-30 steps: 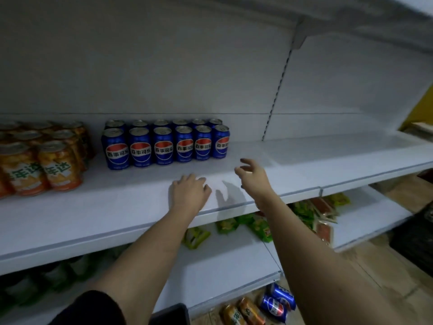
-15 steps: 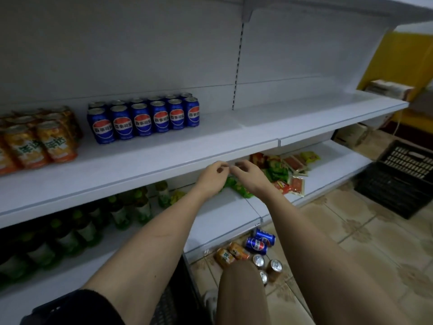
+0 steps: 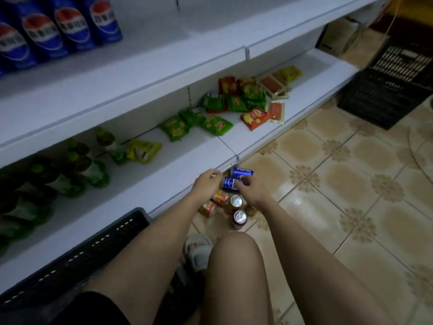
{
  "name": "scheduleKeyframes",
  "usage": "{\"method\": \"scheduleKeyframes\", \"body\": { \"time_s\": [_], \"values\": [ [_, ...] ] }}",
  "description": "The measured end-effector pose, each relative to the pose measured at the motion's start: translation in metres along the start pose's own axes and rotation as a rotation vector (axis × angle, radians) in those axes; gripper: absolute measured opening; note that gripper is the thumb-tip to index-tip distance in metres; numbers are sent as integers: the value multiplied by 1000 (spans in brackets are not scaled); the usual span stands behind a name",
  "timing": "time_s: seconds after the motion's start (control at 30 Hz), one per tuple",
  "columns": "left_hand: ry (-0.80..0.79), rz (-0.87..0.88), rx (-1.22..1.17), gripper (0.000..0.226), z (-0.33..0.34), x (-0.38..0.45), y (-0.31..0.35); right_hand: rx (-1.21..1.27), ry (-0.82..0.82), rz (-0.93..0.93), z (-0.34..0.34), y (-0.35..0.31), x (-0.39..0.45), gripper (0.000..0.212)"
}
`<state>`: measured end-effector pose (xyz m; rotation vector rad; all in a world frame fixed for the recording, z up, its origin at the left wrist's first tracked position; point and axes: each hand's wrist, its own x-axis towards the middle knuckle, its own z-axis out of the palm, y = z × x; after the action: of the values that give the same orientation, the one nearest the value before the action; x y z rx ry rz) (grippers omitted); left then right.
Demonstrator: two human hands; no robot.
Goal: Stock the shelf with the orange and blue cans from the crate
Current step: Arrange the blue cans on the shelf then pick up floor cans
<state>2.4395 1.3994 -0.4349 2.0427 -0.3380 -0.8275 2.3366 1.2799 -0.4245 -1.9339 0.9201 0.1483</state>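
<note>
- Both our hands have come down from the front of the shelf to the little pile of cans on the floor, and our eyes now look down at the tiles.
- We reach for the blue can point(image 3: 230, 183) that lies on its side at the foot of the bottom shelf point(image 3: 164, 184).
- Our right hand point(image 3: 251, 192) has its fingers curled over this can, and our left hand point(image 3: 207, 184) curls in at its other end. We cannot tell if the left hand truly holds it yet.
- A second blue can point(image 3: 243, 172) lies just behind, touching the first one.
- Two orange cans point(image 3: 214, 202) lie on their sides just in front, under our left wrist.
- Two more cans point(image 3: 237, 208) stand up next to them, showing silver tops. A brownish one sits partly hidden under our right hand.
- To do this well, we think we should get a firm hold round the middle of a can, because round cans roll away.
- We could take one can in each hand, to save trips.
- We should lift straight up, so we do not knock over the standing ones.
- Blue cans point(image 3: 58, 26) already stand in a row on the upper shelf point(image 3: 164, 55), so the blue one belongs beside them.
- Snack packets point(image 3: 215, 124) and green bottles point(image 3: 93, 170) sit on the bottom shelf.
- One dark crate point(image 3: 93, 252) is by our left leg, and another crate point(image 3: 384, 95) sits far off on the right.
</note>
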Motion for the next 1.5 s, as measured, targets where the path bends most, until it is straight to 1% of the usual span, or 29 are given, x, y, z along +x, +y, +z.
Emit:
{"method": "scheduleKeyframes", "body": {
  "time_s": [0.2,0.23,0.3,0.33,0.43,0.5,0.57,0.67,0.73,0.83,0.97,1.03,1.07,1.17,1.3,1.4,1.47,1.5],
  "values": [
    [-98,-177,-27,24,55,47,-91,-155,-65,183,52,92,49,40],
    [-122,-204,-9,22,63,54,-105,-184,-80,200,62,106,57,46],
    [-130,-253,4,19,79,67,-131,-256,-86,201,83,131,73,64],
    [-130,-282,-8,17,88,74,-143,-298,-75,192,92,142,80,69],
    [-148,-360,-48,14,110,87,-169,-362,-69,184,116,176,99,70],
    [-178,-399,-97,25,121,92,-179,-378,-66,187,129,193,107,74],
    [-193,-414,-112,29,128,96,-189,-392,-18,170,136,201,112,71],
    [-197,-435,-141,16,129,94,-197,-396,35,134,140,204,117,62],
    [-190,-423,-137,18,122,89,-198,-370,37,128,139,201,115,58],
    [-168,-423,-129,30,99,78,-194,-307,55,105,130,184,101,55],
    [-135,-363,-109,32,67,57,-173,-166,19,92,106,150,75,60],
    [-118,-320,-127,32,49,42,-150,-68,-21,100,89,126,59,60],
    [-100,-292,-141,30,40,34,-137,1,-51,100,81,113,51,59],
    [-14,-218,-179,26,8,6,-95,222,-113,21,63,62,24,51],
    [51,-133,-197,30,-43,-30,-46,427,-142,-47,44,-9,-7,52],
    [96,-68,-239,37,-82,-62,-16,574,-168,-36,35,-56,-35,49],
    [153,-9,-253,37,-108,-81,-2,706,-179,-56,38,-89,-53,40],
    [189,21,-261,34,-120,-90,5,796,-185,-71,41,-106,-64,32]
  ]
}}
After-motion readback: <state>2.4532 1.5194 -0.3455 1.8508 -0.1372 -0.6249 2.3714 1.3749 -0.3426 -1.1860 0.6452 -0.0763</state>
